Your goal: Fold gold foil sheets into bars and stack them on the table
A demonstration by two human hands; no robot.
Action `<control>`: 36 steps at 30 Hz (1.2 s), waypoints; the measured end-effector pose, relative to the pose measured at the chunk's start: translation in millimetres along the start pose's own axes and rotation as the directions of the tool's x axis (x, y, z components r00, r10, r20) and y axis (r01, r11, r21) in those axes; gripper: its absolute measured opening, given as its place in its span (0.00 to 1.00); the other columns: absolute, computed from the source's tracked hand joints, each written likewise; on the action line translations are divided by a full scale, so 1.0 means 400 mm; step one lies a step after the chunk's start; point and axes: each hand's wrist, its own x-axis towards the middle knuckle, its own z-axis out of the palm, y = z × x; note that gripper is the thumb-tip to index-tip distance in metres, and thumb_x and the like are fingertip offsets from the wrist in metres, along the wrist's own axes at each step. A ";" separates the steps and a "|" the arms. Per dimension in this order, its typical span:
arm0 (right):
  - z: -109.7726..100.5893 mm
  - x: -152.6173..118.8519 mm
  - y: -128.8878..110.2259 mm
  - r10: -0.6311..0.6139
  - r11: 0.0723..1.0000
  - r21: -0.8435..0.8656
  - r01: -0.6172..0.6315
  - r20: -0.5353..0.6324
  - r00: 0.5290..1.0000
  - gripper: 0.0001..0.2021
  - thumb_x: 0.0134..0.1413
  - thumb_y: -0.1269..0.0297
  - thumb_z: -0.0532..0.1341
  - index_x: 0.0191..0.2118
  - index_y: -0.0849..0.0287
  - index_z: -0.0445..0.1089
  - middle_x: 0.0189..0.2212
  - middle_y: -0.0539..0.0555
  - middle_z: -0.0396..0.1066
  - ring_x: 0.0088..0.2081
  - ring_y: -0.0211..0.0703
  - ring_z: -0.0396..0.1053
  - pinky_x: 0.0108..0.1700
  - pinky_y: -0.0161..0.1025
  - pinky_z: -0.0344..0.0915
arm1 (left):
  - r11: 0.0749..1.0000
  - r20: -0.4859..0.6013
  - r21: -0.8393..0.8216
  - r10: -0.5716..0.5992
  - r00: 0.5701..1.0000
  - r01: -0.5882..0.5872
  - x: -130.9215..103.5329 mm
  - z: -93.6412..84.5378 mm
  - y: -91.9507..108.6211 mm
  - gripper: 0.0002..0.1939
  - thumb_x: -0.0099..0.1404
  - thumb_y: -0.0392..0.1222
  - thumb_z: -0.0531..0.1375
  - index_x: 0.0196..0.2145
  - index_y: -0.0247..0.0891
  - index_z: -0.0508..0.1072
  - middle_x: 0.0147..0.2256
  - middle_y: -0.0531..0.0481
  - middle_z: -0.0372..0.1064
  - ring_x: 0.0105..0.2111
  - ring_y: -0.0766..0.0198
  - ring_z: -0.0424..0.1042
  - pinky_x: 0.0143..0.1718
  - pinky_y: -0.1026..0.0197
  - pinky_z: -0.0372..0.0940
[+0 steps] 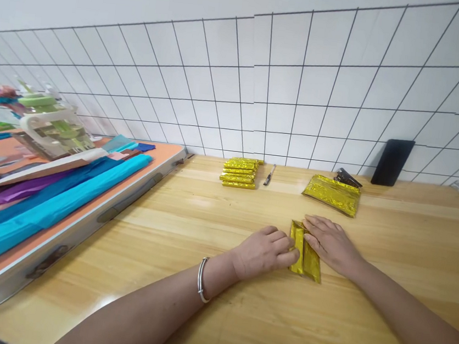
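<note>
A shiny gold foil sheet [310,262] lies on the wooden table [192,212], its left part folded into a raised strip. My left hand [266,253] has its fingers curled together over the left edge of the foil, closed on it. On the foil's upper right part rests my right hand [331,243], laid flat with the thumb apart from the fingers. Farther back on the right is a flat stack of gold foil [332,195]. A pile of narrow folded gold strips [240,173] sits near the wall.
A pen [269,175] lies beside the strips. A dark stapler-like object [348,178] is behind the foil stack, and a black phone [392,162] leans on the tiled wall. An orange-topped case [146,176] at left holds blue paper [55,207] and a green-lidded bottle [58,125].
</note>
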 end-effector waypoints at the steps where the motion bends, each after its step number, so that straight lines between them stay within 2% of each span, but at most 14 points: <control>1: 0.001 0.000 0.000 0.000 1.000 -0.002 0.000 -0.002 1.000 0.24 0.61 0.52 0.43 0.58 0.54 0.59 0.58 0.56 0.59 0.58 0.51 0.54 0.54 0.51 0.55 | 0.999 0.009 -0.018 0.035 0.999 -0.035 0.000 0.002 0.000 0.11 0.69 0.36 0.46 0.44 0.37 0.65 0.41 0.47 0.66 0.40 0.63 0.64 0.42 0.59 0.57; 3: 0.002 -0.001 -0.001 -0.001 1.000 -0.003 0.001 -0.006 1.000 0.24 0.61 0.52 0.43 0.58 0.54 0.59 0.57 0.56 0.59 0.58 0.51 0.54 0.54 0.51 0.56 | 0.995 0.041 -0.061 0.085 0.996 -0.083 0.001 0.007 0.001 0.10 0.69 0.36 0.46 0.40 0.38 0.66 0.39 0.48 0.67 0.39 0.64 0.64 0.42 0.59 0.57; 5: 0.002 -0.002 0.000 0.000 1.000 0.002 0.000 -0.010 1.000 0.24 0.61 0.52 0.44 0.59 0.53 0.58 0.58 0.56 0.59 0.58 0.52 0.54 0.53 0.52 0.56 | 0.994 0.057 -0.098 0.051 0.997 -0.046 0.001 0.014 0.002 0.10 0.68 0.36 0.46 0.37 0.37 0.67 0.36 0.49 0.67 0.38 0.64 0.64 0.41 0.60 0.57; 8: 0.004 -0.005 0.004 0.006 1.000 0.028 -0.005 -0.037 0.999 0.25 0.61 0.52 0.44 0.61 0.53 0.54 0.59 0.56 0.56 0.58 0.51 0.54 0.54 0.52 0.56 | 0.983 0.056 -0.142 -0.110 0.992 0.116 -0.003 0.028 -0.001 0.10 0.67 0.38 0.48 0.33 0.37 0.68 0.32 0.49 0.67 0.35 0.64 0.65 0.39 0.60 0.58; 10: 0.005 -0.006 0.007 0.001 0.998 0.062 0.004 -0.072 0.997 0.25 0.61 0.54 0.44 0.61 0.54 0.52 0.60 0.57 0.55 0.59 0.50 0.54 0.55 0.51 0.55 | 0.958 0.049 -0.167 -0.229 0.972 0.234 -0.008 0.035 -0.007 0.10 0.66 0.40 0.50 0.32 0.37 0.68 0.31 0.49 0.67 0.34 0.63 0.65 0.38 0.60 0.59; 13: 0.002 -0.006 0.007 -0.033 0.992 0.115 0.047 -0.120 0.992 0.23 0.61 0.56 0.46 0.60 0.57 0.55 0.58 0.58 0.58 0.58 0.50 0.55 0.57 0.51 0.54 | 0.890 0.020 -0.208 -0.410 0.912 0.405 -0.017 0.041 -0.019 0.09 0.66 0.40 0.51 0.33 0.37 0.69 0.32 0.48 0.68 0.35 0.62 0.66 0.38 0.61 0.60; 16: -0.011 -0.007 -0.003 -0.100 0.981 0.157 0.118 -0.116 0.988 0.22 0.60 0.59 0.48 0.58 0.56 0.57 0.57 0.58 0.60 0.57 0.51 0.56 0.57 0.52 0.54 | 0.829 0.016 -0.275 -0.503 0.864 0.487 -0.022 0.043 -0.029 0.08 0.65 0.39 0.51 0.35 0.38 0.70 0.33 0.48 0.69 0.35 0.63 0.67 0.38 0.62 0.62; 20: -0.029 -0.009 -0.023 -0.219 0.942 0.236 0.237 -0.100 0.971 0.26 0.54 0.63 0.54 0.60 0.56 0.54 0.56 0.57 0.60 0.56 0.50 0.56 0.57 0.51 0.55 | 0.795 0.036 -0.345 -0.520 0.853 0.499 -0.024 0.042 -0.031 0.08 0.64 0.39 0.52 0.37 0.39 0.71 0.33 0.49 0.69 0.35 0.64 0.68 0.38 0.63 0.63; 23: -0.032 -0.011 -0.034 -0.188 0.936 0.273 0.222 -0.146 0.971 0.28 0.50 0.64 0.57 0.58 0.56 0.55 0.53 0.58 0.63 0.54 0.51 0.59 0.54 0.51 0.57 | 0.791 0.047 -0.358 -0.515 0.856 0.496 -0.025 0.040 -0.031 0.08 0.64 0.39 0.53 0.36 0.39 0.71 0.33 0.49 0.69 0.35 0.64 0.68 0.38 0.63 0.63; 26: -0.034 -0.013 -0.046 -0.117 0.946 0.277 0.169 -0.197 0.973 0.23 0.50 0.64 0.58 0.53 0.57 0.61 0.46 0.58 0.67 0.49 0.51 0.62 0.50 0.51 0.60 | 0.810 0.042 -0.360 -0.481 0.876 0.462 -0.026 0.038 -0.033 0.08 0.64 0.39 0.52 0.35 0.38 0.70 0.32 0.49 0.69 0.35 0.64 0.68 0.37 0.63 0.63; 31: -0.040 -0.020 -0.060 -0.255 0.934 0.222 0.281 -0.137 0.957 0.11 0.55 0.68 0.54 0.43 0.56 0.69 0.36 0.57 0.68 0.41 0.47 0.63 0.42 0.46 0.63 | 0.840 0.036 -0.351 -0.429 0.903 0.413 -0.030 0.039 -0.034 0.08 0.64 0.39 0.52 0.35 0.37 0.70 0.33 0.48 0.69 0.36 0.63 0.67 0.39 0.61 0.62; 36: -0.036 -0.021 -0.060 -0.282 0.922 0.233 0.309 -0.142 0.949 0.10 0.56 0.70 0.54 0.41 0.56 0.70 0.37 0.56 0.68 0.42 0.47 0.62 0.42 0.46 0.63 | 0.872 0.059 -0.329 -0.364 0.930 0.362 -0.034 0.039 -0.030 0.08 0.63 0.36 0.53 0.38 0.38 0.71 0.34 0.48 0.68 0.38 0.63 0.66 0.42 0.60 0.61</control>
